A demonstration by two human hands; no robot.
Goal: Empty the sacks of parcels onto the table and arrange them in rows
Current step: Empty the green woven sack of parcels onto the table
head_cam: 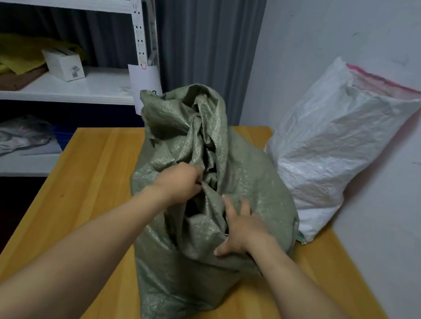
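Gripping green sack [185, 266] with left hand [180, 182], right hand [240, 230] pressing it

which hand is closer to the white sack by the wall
Right. The right hand lies spread on the green sack, on the side facing the white sack. The left hand grips the green sack's gathered mouth, farther away.

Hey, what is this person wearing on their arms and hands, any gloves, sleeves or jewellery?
Nothing visible. The left hand and right hand are ungloved, with no rings showing. The left forearm and right forearm are bare to the frame edge: no sleeves, watch or bracelet.
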